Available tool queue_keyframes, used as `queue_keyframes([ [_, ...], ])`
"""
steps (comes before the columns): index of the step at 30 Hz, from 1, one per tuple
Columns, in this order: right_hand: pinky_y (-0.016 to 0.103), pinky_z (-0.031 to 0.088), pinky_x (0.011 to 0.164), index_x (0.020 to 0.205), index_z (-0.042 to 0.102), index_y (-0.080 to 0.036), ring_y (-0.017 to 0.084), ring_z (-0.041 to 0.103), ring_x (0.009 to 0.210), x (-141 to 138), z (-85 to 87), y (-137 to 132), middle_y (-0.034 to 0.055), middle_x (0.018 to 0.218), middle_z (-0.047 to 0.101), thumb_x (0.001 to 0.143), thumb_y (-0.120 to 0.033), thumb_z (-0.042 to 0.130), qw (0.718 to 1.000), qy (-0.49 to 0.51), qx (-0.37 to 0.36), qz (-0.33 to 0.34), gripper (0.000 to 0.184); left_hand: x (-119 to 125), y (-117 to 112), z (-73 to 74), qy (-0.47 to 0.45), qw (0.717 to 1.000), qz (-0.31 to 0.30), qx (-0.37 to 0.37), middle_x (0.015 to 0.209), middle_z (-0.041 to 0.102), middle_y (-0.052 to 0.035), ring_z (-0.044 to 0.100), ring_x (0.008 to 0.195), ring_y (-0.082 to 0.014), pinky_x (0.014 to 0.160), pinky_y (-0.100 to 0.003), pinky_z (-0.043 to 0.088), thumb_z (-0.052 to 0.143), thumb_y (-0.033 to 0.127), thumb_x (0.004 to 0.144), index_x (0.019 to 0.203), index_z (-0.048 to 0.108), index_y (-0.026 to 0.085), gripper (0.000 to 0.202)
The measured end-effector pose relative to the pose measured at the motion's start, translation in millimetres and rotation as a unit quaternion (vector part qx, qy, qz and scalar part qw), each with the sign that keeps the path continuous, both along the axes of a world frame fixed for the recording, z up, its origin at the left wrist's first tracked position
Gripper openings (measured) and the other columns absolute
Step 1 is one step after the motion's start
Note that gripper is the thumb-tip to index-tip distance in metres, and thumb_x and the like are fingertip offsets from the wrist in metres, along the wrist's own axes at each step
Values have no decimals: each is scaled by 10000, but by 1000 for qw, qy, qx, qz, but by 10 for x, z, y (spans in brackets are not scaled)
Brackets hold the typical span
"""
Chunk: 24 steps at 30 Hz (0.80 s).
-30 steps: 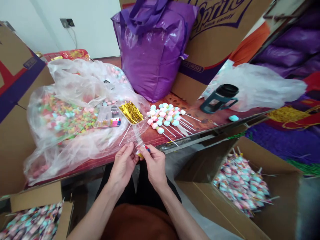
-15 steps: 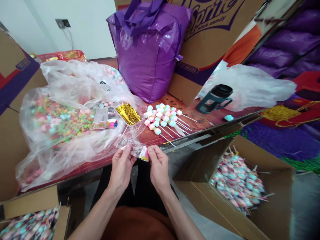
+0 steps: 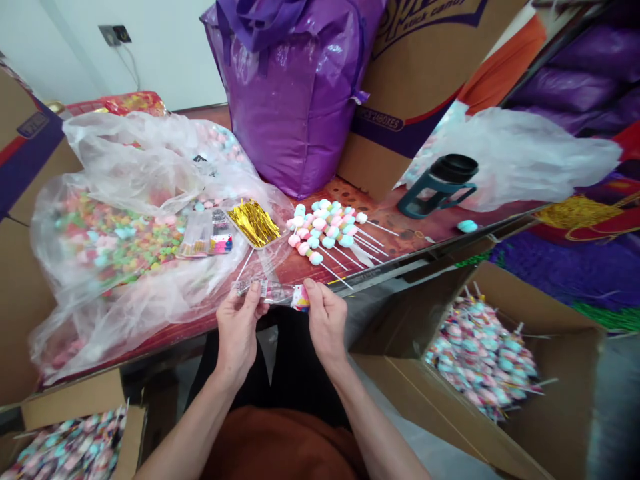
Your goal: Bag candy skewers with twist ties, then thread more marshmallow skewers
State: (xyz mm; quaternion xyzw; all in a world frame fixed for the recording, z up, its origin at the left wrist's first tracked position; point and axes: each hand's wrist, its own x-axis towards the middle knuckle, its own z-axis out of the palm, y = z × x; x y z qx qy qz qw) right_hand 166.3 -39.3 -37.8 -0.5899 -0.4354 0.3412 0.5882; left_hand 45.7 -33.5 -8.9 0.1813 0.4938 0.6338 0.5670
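Both of my hands pinch one small clear printed plastic bag (image 3: pixel 277 292) over the table's front edge. My left hand (image 3: pixel 239 327) grips its left end, which carries dark print. At the colourful end, my right hand (image 3: pixel 326 319) holds the bag between thumb and fingers. Behind my hands lies a pile of marshmallow sticks (image 3: pixel 325 230) in pink, white and blue, with white sticks pointing right. A tray of gold twist ties (image 3: pixel 254 223) sits left of the pile. Farther left, a stack of flat printed bags (image 3: pixel 206 235) rests on clear plastic.
A large plastic bag of colourful candies (image 3: pixel 120 233) covers the table's left. A purple bag (image 3: pixel 295 107) and a teal-black bottle (image 3: pixel 439 187) stand behind. Cardboard boxes of wrapped marshmallow sticks (image 3: pixel 485 353) stand low at right and at left. One blue marshmallow (image 3: pixel 467 227) lies near the edge.
My right hand has shifted a little right and up, so the hands are farther apart and the bag is stretched flatter between them. The view has tilted slightly.
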Motion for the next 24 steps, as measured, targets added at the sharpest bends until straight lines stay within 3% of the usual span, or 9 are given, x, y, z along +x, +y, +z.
queue_keyframes([
  [3,242,285,524,585,355,-216,95,316,539,83,3,35,-61,558,330,964,-479,524,999,-49,12,7,492,8,66,27,-40,999,2,2,713,651,38,554,580,-51,525,-170,467,948,336,555,745,682,138,382],
  [6,251,343,587,620,471,-203,113,405,555,240,-14,110,-46,572,453,1001,-430,491,988,-146,32,-33,444,2,144,30,-60,997,37,5,668,614,53,536,555,-41,500,-157,441,956,334,542,704,643,135,404],
  [8,282,377,682,713,584,-192,152,495,652,382,-59,196,3,674,587,1002,-380,508,959,-268,44,-84,353,-18,189,19,-69,996,57,-4,664,618,51,547,557,-45,518,-165,458,962,348,525,706,633,134,432],
  [11,341,360,775,889,692,-188,225,544,824,573,-181,344,77,858,686,967,-304,577,881,-457,33,-113,182,-54,236,0,-82,994,63,-23,655,625,48,557,557,-58,539,-187,479,968,371,505,726,624,138,471],
  [12,352,351,778,911,705,-187,238,544,840,616,-226,384,86,867,693,961,-281,584,863,-492,25,-108,161,-63,245,-5,-85,994,67,-27,647,621,49,560,557,-62,537,-192,479,969,379,499,725,616,141,482],
  [14,361,340,769,881,713,-186,242,545,825,667,-292,426,83,830,691,962,-244,572,853,-513,21,-96,172,-72,259,-15,-91,993,76,-28,650,623,48,576,571,-72,534,-197,477,968,401,490,728,603,146,506],
  [17,362,358,782,842,705,-190,227,574,810,679,-283,352,60,814,695,970,-229,555,890,-442,57,-96,201,-79,274,-34,-94,991,91,-16,693,648,39,602,603,-81,543,-203,481,961,431,497,761,607,150,524],
  [21,315,434,756,866,700,-203,180,618,774,634,-99,1,13,818,683,952,-237,610,968,-227,99,-52,129,-97,304,-75,-85,990,110,2,731,674,27,612,615,-84,567,-212,493,952,431,519,786,615,148,514],
  [24,285,459,723,861,699,-213,159,619,756,571,17,-302,-4,810,668,939,-204,636,985,-141,102,-19,101,-97,326,-103,-79,989,121,15,730,673,24,622,631,-90,595,-222,503,927,468,556,771,606,149,501],
])
